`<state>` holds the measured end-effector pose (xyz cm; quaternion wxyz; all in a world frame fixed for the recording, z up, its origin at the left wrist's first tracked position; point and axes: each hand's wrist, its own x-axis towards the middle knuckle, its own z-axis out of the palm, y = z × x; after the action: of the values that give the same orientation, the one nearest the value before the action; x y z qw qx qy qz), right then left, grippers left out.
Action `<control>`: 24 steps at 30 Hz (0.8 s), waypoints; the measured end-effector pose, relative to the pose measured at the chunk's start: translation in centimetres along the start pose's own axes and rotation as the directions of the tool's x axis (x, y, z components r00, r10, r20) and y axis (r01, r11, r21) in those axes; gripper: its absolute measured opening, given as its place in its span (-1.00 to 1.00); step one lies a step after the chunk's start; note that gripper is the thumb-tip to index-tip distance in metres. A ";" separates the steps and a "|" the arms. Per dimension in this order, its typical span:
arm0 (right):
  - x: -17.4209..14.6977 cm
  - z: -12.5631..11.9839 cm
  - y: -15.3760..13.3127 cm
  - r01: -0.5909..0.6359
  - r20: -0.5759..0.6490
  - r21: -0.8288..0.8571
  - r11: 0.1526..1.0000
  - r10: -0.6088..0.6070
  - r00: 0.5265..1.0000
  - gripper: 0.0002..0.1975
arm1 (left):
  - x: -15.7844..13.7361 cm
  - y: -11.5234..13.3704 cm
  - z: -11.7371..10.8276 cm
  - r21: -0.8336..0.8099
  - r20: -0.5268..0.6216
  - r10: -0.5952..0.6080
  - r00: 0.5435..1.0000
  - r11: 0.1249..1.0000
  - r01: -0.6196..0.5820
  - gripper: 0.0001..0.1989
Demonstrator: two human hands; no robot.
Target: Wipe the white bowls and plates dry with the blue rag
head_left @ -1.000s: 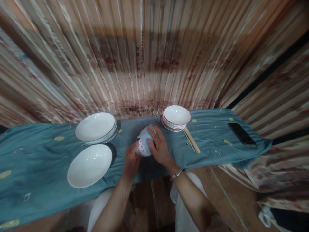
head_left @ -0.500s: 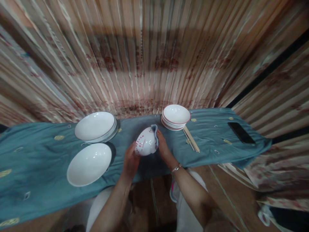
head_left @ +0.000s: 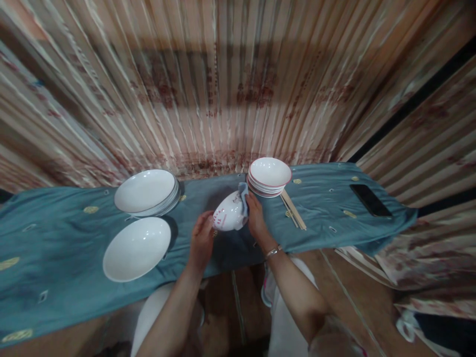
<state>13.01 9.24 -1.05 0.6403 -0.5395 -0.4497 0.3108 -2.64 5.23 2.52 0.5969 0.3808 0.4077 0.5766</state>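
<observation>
Between my hands, above the table's front part, a white bowl (head_left: 228, 213) with a red pattern is tilted on its side, its outside facing me. My left hand (head_left: 203, 233) grips the bowl at its left edge, fingers closed on it. On the opposite side my right hand (head_left: 256, 213) presses a grey-blue cloth (head_left: 244, 196) against the bowl. Part of the cloth and the right fingertips are hidden behind the bowl. Just beyond my right hand stands a stack of small red-rimmed bowls (head_left: 269, 173).
A stack of large white plates (head_left: 145, 191) stands at the left, with a single white dish (head_left: 137, 249) in front of it. Wooden chopsticks (head_left: 293, 210) lie beside the small bowls. A black phone (head_left: 371, 200) rests on the teal tablecloth (head_left: 67, 248). Pleated curtains (head_left: 238, 89) hang behind.
The bowl has turned in my hands and shifted slightly right. My right hand has moved a little up and right with the cloth. The view has tilted slightly.
</observation>
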 end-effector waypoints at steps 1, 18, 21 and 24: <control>0.1 -0.2 -0.7 -0.022 -0.016 0.019 1.000 0.022 1.000 -0.49 | -0.1 -0.1 0.0 0.026 -0.001 0.008 1.000 1.000 -0.008 -0.73; -1.8 0.3 -4.1 0.378 0.240 -0.305 0.874 -0.314 0.919 -0.58 | 0.1 1.1 -0.8 0.323 0.000 0.192 0.981 0.929 -0.182 -0.66; -2.1 0.4 -4.3 0.397 0.271 -0.393 0.829 -0.308 0.912 -0.56 | -0.1 1.5 -0.7 0.284 -0.031 0.144 0.989 0.950 -0.130 -0.68; -2.6 0.5 -4.7 0.454 0.295 -0.485 0.747 -0.349 0.889 -0.55 | -0.1 1.5 -0.5 0.220 -0.076 0.115 0.990 0.971 -0.096 -0.73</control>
<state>11.06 6.12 2.87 0.4682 -0.5567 -0.6822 0.0741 -3.62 5.20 3.69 0.5020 0.4389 0.4729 0.5760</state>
